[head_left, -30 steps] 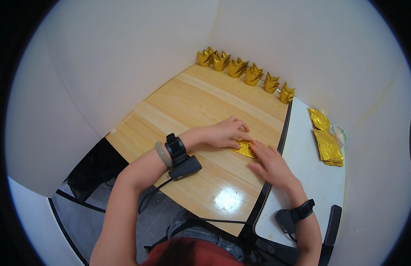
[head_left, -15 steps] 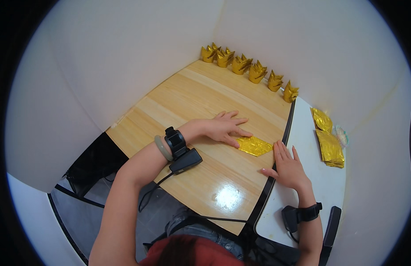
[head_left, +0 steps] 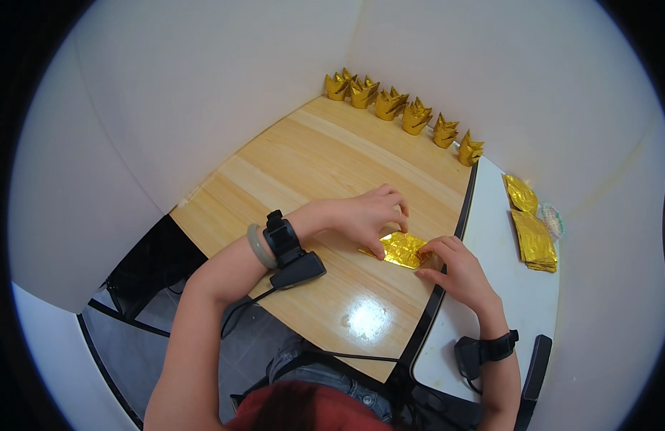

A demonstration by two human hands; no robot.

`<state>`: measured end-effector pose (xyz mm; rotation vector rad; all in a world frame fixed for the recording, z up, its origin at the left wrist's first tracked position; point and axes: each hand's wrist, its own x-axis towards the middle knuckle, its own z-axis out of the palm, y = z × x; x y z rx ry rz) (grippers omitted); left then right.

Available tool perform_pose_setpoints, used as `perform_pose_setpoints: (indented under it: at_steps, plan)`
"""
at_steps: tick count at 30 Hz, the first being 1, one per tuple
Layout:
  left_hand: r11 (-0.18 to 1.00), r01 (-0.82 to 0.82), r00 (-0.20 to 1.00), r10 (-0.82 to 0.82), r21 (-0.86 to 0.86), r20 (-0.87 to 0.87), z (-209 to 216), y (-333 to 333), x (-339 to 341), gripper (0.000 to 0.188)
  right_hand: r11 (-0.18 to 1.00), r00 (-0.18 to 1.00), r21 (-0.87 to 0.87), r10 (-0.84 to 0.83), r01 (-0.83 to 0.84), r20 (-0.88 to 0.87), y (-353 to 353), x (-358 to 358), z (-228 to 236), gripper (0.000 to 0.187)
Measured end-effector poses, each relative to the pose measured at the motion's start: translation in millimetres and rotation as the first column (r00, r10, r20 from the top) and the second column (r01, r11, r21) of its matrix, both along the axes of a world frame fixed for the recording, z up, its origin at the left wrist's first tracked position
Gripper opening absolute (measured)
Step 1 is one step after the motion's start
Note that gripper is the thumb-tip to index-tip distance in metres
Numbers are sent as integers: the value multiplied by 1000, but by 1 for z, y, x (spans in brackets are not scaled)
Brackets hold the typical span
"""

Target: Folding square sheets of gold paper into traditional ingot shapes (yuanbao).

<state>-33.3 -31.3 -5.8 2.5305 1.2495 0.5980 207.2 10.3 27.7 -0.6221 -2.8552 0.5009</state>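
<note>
A folded piece of gold foil paper (head_left: 404, 250) lies on the wooden table near its right edge, between my two hands. My left hand (head_left: 372, 219) reaches over from the left, its fingers bent and its thumb and fingertips gripping the left part of the foil. Around the right end of the foil, the thumb and fingers of my right hand (head_left: 458, 271) are closed. The foil's left tip is partly hidden beneath my left thumb.
Several gold folded-foil cups with pointed tops (head_left: 391, 105) stand in a row along the far wall. On the white side table (head_left: 490, 215) are stacked gold foil sheets (head_left: 536, 241) and a small whitish, ridged item (head_left: 552, 219). Black cables hang from the wrist devices (head_left: 296, 269).
Both hands have gone from spread fingers to bent, closed ones on the foil. My right hand moved slightly left onto its end. The foil has shifted a little left and nearer.
</note>
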Motion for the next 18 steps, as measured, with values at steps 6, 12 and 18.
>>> perform_pose_setpoints:
  at_steps: [6, 12, 18]
  plan:
    - [995, 20, 999, -25, -95, -47, 17, -14, 12, 45, 998, 1000, 62, 19, -19, -11, 0, 0, -2, 28]
    - [996, -13, 996, 5, -84, -89, 17, -16, 17, 39, 979, 994, 189, 93, -80, -58, 1, -5, -9, 29]
    - [999, -52, 994, 52, 0, -94, 18, -20, 18, 28, 960, 987, 267, 121, -90, -102, 6, -6, -18, 22]
